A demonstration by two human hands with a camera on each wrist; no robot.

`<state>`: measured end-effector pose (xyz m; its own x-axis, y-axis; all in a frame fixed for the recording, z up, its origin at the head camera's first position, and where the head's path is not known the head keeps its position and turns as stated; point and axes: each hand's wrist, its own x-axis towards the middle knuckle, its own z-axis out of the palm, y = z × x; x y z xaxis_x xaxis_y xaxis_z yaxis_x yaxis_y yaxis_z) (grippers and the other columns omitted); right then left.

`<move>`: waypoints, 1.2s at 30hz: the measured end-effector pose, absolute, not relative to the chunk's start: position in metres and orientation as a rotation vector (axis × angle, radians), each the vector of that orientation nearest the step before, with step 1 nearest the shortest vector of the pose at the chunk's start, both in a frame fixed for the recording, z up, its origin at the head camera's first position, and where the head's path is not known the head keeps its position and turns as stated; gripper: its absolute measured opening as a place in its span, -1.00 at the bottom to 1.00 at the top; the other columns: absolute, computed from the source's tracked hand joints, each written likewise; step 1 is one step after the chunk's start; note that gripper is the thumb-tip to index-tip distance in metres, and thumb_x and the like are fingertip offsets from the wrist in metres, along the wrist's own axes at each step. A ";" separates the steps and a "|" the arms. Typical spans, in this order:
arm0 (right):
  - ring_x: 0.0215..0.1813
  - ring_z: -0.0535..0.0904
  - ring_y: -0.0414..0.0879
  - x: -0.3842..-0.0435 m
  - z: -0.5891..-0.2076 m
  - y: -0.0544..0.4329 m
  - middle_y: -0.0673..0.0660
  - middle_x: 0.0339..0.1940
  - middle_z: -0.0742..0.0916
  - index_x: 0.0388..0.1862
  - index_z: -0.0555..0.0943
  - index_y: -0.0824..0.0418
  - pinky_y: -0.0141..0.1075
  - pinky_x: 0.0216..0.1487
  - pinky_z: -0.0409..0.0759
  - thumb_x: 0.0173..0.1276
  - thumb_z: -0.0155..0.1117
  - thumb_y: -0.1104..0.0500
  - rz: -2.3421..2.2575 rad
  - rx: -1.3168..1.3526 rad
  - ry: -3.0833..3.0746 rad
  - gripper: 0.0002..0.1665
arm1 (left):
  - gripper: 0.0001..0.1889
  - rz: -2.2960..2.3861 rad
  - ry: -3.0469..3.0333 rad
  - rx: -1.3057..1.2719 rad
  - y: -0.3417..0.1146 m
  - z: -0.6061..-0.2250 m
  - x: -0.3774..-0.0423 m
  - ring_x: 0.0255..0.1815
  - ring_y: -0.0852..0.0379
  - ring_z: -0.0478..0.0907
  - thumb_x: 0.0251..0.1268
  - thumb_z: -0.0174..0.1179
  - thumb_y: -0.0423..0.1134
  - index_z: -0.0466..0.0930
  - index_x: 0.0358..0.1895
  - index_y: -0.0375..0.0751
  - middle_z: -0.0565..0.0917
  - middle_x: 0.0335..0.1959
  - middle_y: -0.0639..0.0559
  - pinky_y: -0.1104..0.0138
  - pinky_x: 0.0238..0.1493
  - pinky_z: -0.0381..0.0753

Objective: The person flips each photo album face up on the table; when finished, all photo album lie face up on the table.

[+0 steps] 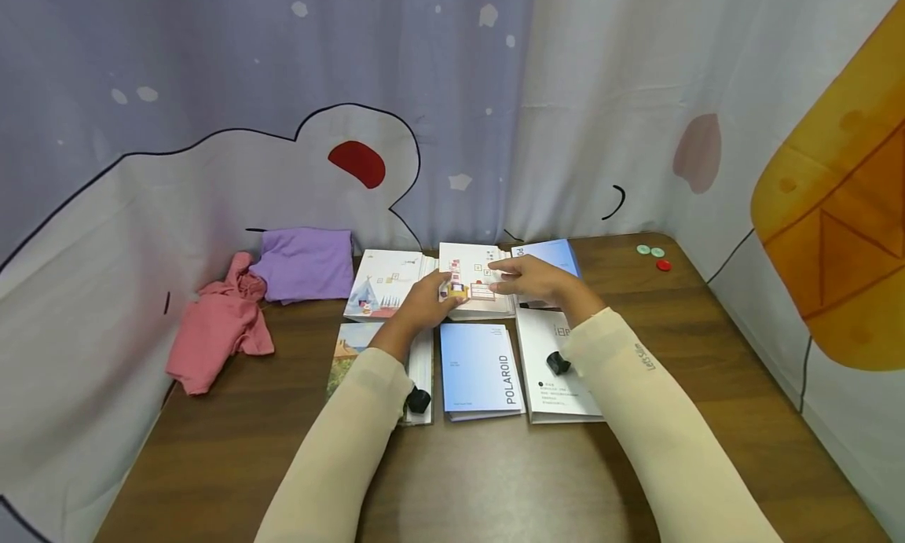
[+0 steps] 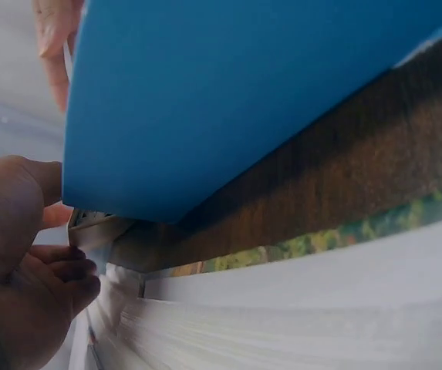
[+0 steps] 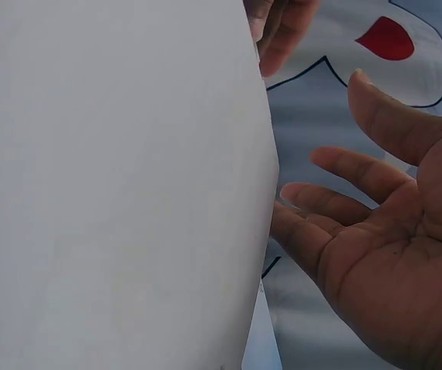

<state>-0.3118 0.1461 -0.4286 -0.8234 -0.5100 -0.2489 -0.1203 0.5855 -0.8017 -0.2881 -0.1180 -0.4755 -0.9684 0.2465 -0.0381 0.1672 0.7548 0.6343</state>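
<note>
In the head view, a thick white photo album [image 1: 481, 254] with small cartoon pictures lies in the middle of the back row. My left hand [image 1: 424, 299] grips its near left corner, thumb on the cover and fingers along the left side. The left wrist view shows curled fingers [image 2: 82, 285] beside the album's edge [image 2: 101, 231], with a blue cover [image 2: 244, 92] hiding part of the thumb. Over the album's right side, my right hand [image 1: 533, 277] is spread, fingertips above or on the cover. In the right wrist view its fingers [image 3: 336, 204] are loose, apart from the thumb.
Around it lie a tent-picture album [image 1: 382, 284], a scenery-cover album [image 1: 346, 346], a blue POLAROID album [image 1: 477, 370], a white album [image 1: 547, 394] and another blue one [image 1: 558, 252]. Folded purple cloth [image 1: 307, 264], pink cloth [image 1: 219, 331] and round red [image 1: 664, 265] and green [image 1: 657, 252] pieces sit further out.
</note>
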 end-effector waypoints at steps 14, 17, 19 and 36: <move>0.75 0.33 0.26 -0.308 -0.419 0.178 0.33 0.75 0.40 0.73 0.36 0.18 0.17 0.73 0.32 0.65 0.36 0.02 -1.340 -0.497 2.355 -0.21 | -0.17 0.967 2.860 0.383 -0.114 -0.466 -0.283 0.86 -0.27 0.00 0.60 0.29 0.03 0.19 0.75 -0.19 0.06 0.84 -0.23 -0.14 0.81 0.08; 0.74 0.36 0.25 -0.306 -0.414 0.189 0.32 0.74 0.42 0.74 0.36 0.16 0.19 0.73 0.31 0.67 0.33 -0.01 -1.339 -0.505 2.384 -0.22 | -0.14 1.023 2.836 0.395 -0.108 -0.461 -0.280 0.87 -0.24 -0.06 0.59 0.30 0.06 0.15 0.78 -0.12 0.03 0.86 -0.16 -0.18 0.81 0.06; 0.75 0.34 0.24 -0.304 -0.412 0.199 0.30 0.74 0.42 0.74 0.36 0.15 0.19 0.74 0.28 0.68 0.32 -0.02 -1.363 -0.482 2.395 -0.22 | -0.13 1.049 2.820 0.411 -0.102 -0.457 -0.279 0.88 -0.21 -0.09 0.58 0.32 0.08 0.15 0.78 -0.09 0.01 0.86 -0.12 -0.19 0.81 0.04; 0.78 0.22 0.35 -0.279 -0.434 0.271 0.41 0.76 0.34 0.74 0.23 0.39 0.30 0.77 0.13 0.73 0.24 0.05 -1.568 -0.287 2.403 -0.18 | -0.11 0.786 2.683 0.661 -0.031 -0.433 -0.267 0.88 -0.26 -0.15 0.60 0.22 0.20 0.12 0.79 -0.11 -0.04 0.86 -0.22 -0.16 0.85 -0.11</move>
<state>-0.2793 0.2715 -0.4344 -0.9474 -0.3018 -0.1065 -0.0239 0.3988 -0.9167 -0.2668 -0.0310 -0.4332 -0.8602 0.4947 -0.1238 0.3496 0.7488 0.5631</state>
